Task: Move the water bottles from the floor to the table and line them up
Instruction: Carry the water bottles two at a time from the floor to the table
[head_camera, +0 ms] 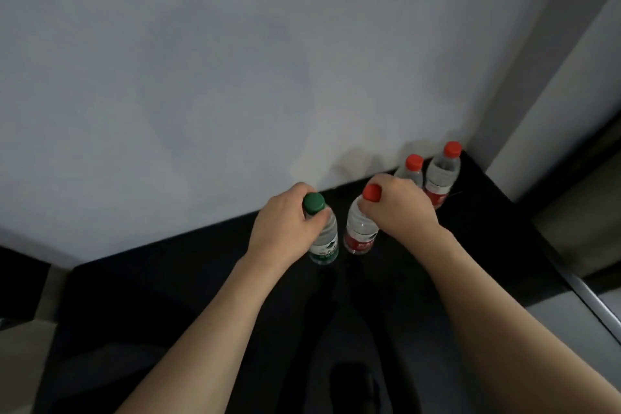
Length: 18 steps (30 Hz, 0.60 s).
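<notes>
Grey-white wall fills most of my view, with a paler pillar rising at the right. Below it runs the glossy black bench, dark enough to mirror my arms. My left hand has its grip clenched round the neck of a clear plastic bottle with a green cap and green-and-white label — the print is too blurred to read. My right hand grips the neck of a clear bottle with a red cap and red label, just beside the green one; both appear to stand on the bench. Behind my right hand, two more red-capped bottles — one partly hidden, one at the bench's far corner — stand close together against the wall.
</notes>
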Tool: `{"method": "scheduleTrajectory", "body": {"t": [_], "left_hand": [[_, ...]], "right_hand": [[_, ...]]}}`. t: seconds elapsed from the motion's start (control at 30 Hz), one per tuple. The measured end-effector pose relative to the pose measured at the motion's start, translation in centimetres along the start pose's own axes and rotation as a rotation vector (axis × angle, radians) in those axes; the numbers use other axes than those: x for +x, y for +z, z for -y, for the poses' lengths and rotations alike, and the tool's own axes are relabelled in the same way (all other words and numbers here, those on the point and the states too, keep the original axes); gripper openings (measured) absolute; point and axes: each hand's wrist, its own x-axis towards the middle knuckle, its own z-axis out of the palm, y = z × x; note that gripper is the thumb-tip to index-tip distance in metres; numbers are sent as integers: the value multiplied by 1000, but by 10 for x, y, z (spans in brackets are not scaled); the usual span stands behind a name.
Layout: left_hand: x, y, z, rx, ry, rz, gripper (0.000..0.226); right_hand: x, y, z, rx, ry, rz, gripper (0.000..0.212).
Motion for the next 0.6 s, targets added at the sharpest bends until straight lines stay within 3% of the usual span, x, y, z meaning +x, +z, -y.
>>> {"method": "scheduleTrajectory", "body": {"t": [0.33, 0.6], "left_hand": [[41, 29, 28, 45, -116, 16, 17], [49, 61, 45, -25, -225, 42, 18]], "right_hand": [[67, 20, -10, -120, 37, 149, 13], [89, 34, -24, -9, 140, 214, 18]]}}
